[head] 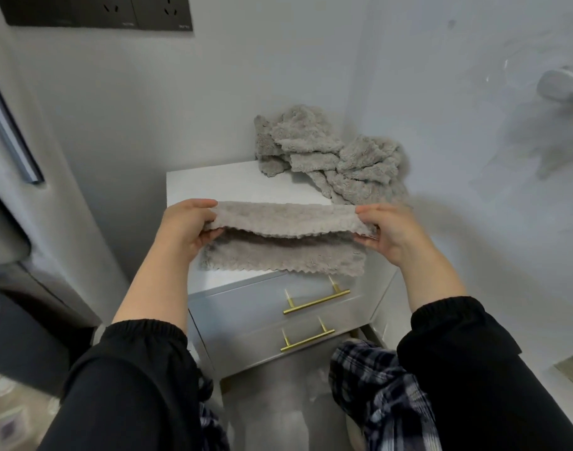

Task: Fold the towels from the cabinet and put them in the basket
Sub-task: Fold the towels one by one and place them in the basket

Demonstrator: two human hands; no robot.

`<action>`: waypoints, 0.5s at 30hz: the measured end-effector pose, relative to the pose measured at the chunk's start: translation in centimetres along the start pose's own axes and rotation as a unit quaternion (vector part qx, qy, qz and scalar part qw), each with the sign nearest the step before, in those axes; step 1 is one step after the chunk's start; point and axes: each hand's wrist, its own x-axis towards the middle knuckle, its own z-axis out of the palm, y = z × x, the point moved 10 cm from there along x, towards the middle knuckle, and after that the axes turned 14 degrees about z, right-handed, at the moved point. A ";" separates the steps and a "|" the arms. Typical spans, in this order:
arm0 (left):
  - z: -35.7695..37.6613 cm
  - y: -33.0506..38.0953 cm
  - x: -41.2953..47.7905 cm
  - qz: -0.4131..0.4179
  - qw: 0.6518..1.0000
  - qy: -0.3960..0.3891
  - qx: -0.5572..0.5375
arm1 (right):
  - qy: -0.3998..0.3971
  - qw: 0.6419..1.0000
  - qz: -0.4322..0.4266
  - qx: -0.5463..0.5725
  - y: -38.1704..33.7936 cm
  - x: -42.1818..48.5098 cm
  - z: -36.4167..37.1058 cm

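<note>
- A black socket panel (96, 11) sits on the wall at the top left. It has tiny pale print near its lower edge, too small to read.
- Below it, along the left edge, stands a dark, blurred door or appliance front with a long grey handle (13, 131).
- The left hand (187, 227) comes out of a black sleeve (132, 369). It pinches the left end of a grey-beige towel (288, 219), thumb on top and fingers curled under.
- This fluffy towel with scalloped edges is stretched between both hands. Its upper layer is lifted, and its lower part lies on the front of the cabinet (220, 183) top, with the hem reaching just over the top drawer.
- The white cabinet shows two drawers, one above the other. Each has a brass bar handle, the upper (316, 301) and the lower (307, 340). No label shows on it.
- A crumpled pile of towels (330, 154) of the same grey-beige cloth lies on the back right corner of the cabinet top, against the wall and well apart from the held towel.
- The right hand (387, 232) pinches the towel's right end between thumb and curled fingers.
- A knee in dark plaid trousers (376, 385) shows below the right forearm, beside the cabinet.
- A blurred white fitting (561, 84) juts from the right wall.
</note>
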 end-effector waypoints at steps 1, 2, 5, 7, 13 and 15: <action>-0.2 -0.1 -0.3 0.002 1.000 -0.006 0.027 | 0.003 1.000 -0.001 -0.010 0.3 -0.2 -0.1; -0.4 -0.2 -0.5 0.003 0.998 -0.013 0.055 | 0.010 1.000 -0.004 -0.029 0.7 -0.3 -0.4; -1.0 -0.9 -0.9 0.017 0.984 -0.036 0.174 | 0.045 0.993 -0.010 -0.112 1.8 -0.3 -0.9; -1.3 -0.8 -0.9 0.050 0.959 -0.046 0.276 | 0.062 0.988 -0.007 -0.141 2.6 -0.1 -1.1; -0.5 0.4 -1.6 0.120 0.897 -0.083 0.416 | 0.089 0.975 0.007 -0.202 3.2 0.2 -1.6; -0.1 0.6 -1.9 0.129 0.886 -0.087 0.437 | 0.089 0.970 0.010 -0.226 3.2 0.1 -1.5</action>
